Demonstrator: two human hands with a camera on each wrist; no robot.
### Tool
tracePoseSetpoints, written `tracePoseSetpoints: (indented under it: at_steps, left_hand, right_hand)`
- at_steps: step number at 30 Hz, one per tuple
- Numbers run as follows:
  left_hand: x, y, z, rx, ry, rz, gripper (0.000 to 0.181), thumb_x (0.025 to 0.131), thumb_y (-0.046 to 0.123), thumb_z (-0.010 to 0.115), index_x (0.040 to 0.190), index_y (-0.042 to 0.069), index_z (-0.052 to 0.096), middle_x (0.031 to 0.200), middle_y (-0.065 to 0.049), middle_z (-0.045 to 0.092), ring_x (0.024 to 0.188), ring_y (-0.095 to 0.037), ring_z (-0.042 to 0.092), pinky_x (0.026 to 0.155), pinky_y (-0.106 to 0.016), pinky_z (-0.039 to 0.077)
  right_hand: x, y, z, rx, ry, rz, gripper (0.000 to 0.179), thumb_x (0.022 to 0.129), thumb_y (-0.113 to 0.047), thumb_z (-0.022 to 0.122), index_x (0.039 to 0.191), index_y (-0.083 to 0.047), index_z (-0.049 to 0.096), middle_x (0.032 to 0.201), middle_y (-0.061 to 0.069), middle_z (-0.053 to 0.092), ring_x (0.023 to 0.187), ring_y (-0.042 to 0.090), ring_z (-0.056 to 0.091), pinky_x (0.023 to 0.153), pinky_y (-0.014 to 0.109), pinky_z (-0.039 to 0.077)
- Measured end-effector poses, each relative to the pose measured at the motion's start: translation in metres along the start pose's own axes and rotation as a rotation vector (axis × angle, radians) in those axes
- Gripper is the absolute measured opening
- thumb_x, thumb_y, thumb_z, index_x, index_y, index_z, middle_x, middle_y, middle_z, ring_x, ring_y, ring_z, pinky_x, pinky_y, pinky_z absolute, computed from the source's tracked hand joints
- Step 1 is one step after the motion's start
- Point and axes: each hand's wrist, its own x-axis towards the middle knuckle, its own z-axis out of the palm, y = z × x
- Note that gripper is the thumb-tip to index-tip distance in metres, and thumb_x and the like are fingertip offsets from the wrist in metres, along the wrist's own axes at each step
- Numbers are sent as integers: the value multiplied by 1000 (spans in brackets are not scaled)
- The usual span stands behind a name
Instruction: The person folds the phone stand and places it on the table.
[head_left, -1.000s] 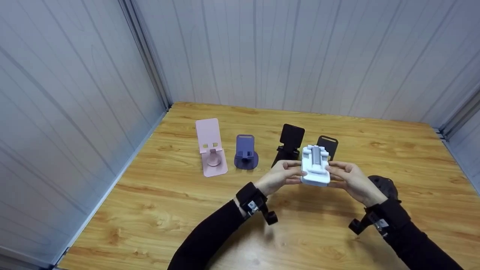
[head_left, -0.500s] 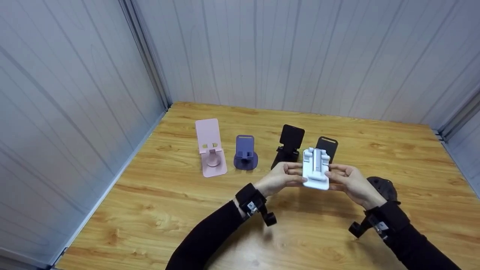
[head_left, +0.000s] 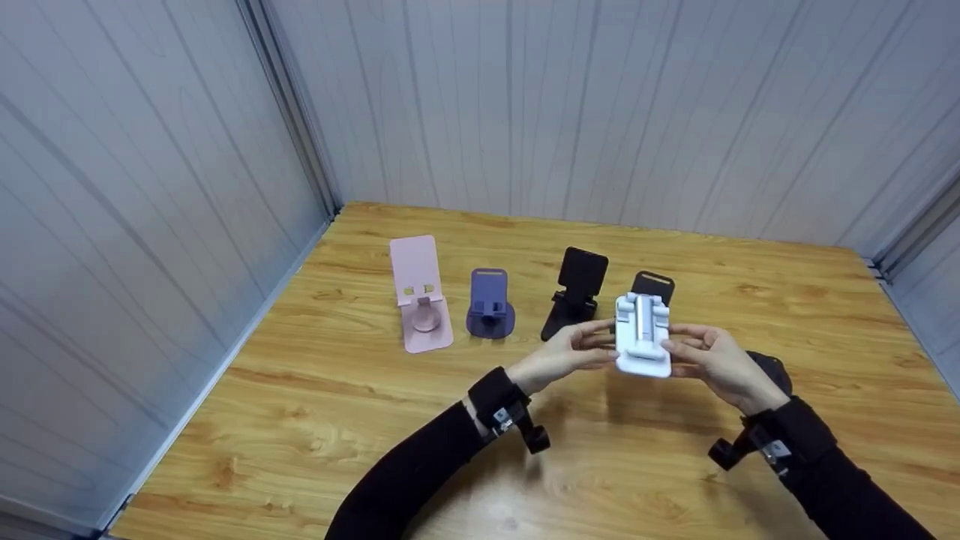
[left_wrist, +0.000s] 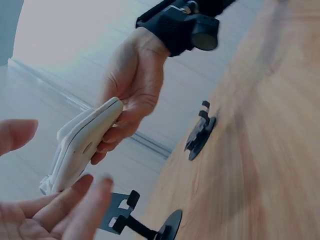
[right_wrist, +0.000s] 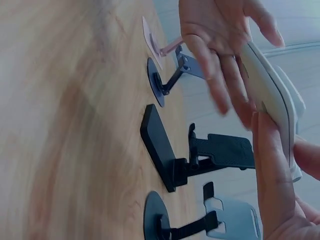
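Observation:
A white folded phone stand (head_left: 643, 341) is held up over the table, its grey hinge arm facing up in the head view. My right hand (head_left: 724, 367) grips its right side, thumb on top and fingers underneath. On the other side, my left hand (head_left: 570, 351) has its fingers extended close beneath the stand. In the left wrist view, the left thumb (left_wrist: 17, 135) stands apart from the stand's edge. The right wrist view shows the stand's flat underside (right_wrist: 262, 87) with the right index finger along it.
Behind stand a pink phone stand (head_left: 416, 266), a purple one (head_left: 490, 289) and a black one (head_left: 583, 274). A dark grey stand (head_left: 652, 283) is partly hidden by the white one. A black round-based item (head_left: 771, 367) lies behind my right wrist. Panels enclose the wooden table (head_left: 337, 420).
The white phone stand has moved slightly right with my right hand and tilted a little. My left thumb has come off its left edge.

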Motion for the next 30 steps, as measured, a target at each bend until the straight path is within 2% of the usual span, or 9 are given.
tracePoseSetpoints:
  at_steps: [5,8,12,16,19,22,25,30]
  left_hand:
    - [-9,1,-6,429,-17,137,69,104,12,66,165,1,34,167,-17,41,156,-28,38,127,-38,33]
    - [-14,1,-9,691,-3,199,77,103,21,69,166,2,30,172,-15,32,161,-32,26,131,-43,22]
    - [-17,1,-10,977,27,277,81,106,28,66,167,-2,22,175,-21,19,163,-43,11,132,-56,12]
    - [-20,-1,-10,1188,95,283,77,111,35,55,169,3,18,177,-22,10,163,-44,4,132,-59,6]
    - [-23,-3,-13,1273,138,265,77,111,42,52,170,7,18,178,-19,10,164,-41,3,133,-56,3]
    - [-26,-4,-18,1320,167,264,81,109,47,54,170,7,19,178,-17,11,164,-39,3,133,-57,3]
    - [-29,-6,-24,1333,195,273,83,107,48,57,170,7,22,177,-18,13,164,-38,4,132,-59,4]
    - [-33,-8,-33,1337,222,265,84,106,48,58,170,6,22,177,-20,13,164,-38,3,132,-59,4]
  right_hand:
    - [-2,-8,-8,-16,45,3,43,109,-2,57,145,15,42,103,1,80,94,13,77,81,28,65]
    - [-5,-13,-14,-26,65,-8,43,109,-2,57,144,15,42,103,1,79,94,13,76,81,28,65]
    - [-8,-19,-23,-41,82,-27,26,108,-3,58,134,2,53,103,0,79,94,12,76,80,27,64]
    - [-9,-23,-35,-37,93,-29,16,108,-3,59,121,-12,62,102,0,80,94,12,76,81,27,64]
    - [-9,-25,-46,-27,109,-27,18,109,-3,57,115,-17,66,101,-1,80,93,11,75,80,26,64]
    - [-9,-27,-57,-34,126,-28,16,109,-3,56,120,-12,63,100,-3,79,92,9,74,78,25,63]
    - [-9,-29,-69,-47,147,-13,17,109,-4,57,126,-9,55,99,-5,79,91,8,74,77,24,62]
    - [-9,-32,-89,-60,182,-5,13,108,-4,60,117,-13,58,95,-5,79,88,8,75,77,24,64]
